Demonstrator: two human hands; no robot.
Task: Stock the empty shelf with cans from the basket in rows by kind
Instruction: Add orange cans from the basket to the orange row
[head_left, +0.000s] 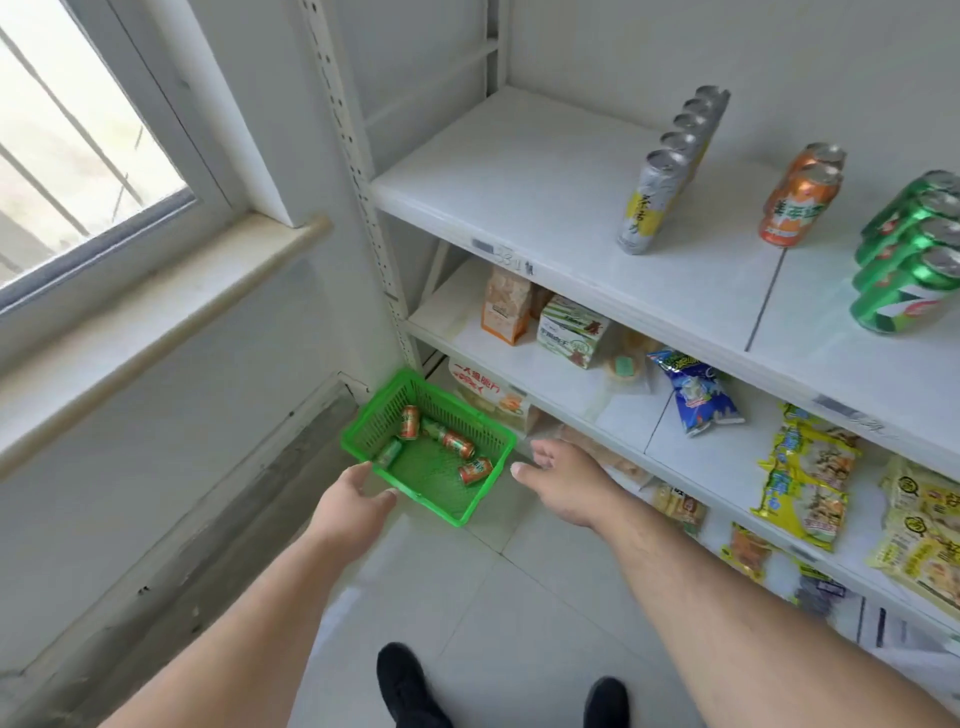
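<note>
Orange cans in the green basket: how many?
3, all lying down in the basket: one at the back, one mid-right, one at the right wall. None seems hidden.

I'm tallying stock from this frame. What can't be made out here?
- Row of green cans: cut off by the head view's right edge, so count unknown.
- Silver cans: each hides the one behind; rear labels unseen.
- Cans in the green basket: labels too small; the green ones blend into the mesh.

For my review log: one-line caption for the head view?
Both open hands, left and right, reach toward green basket holding cans.
</note>
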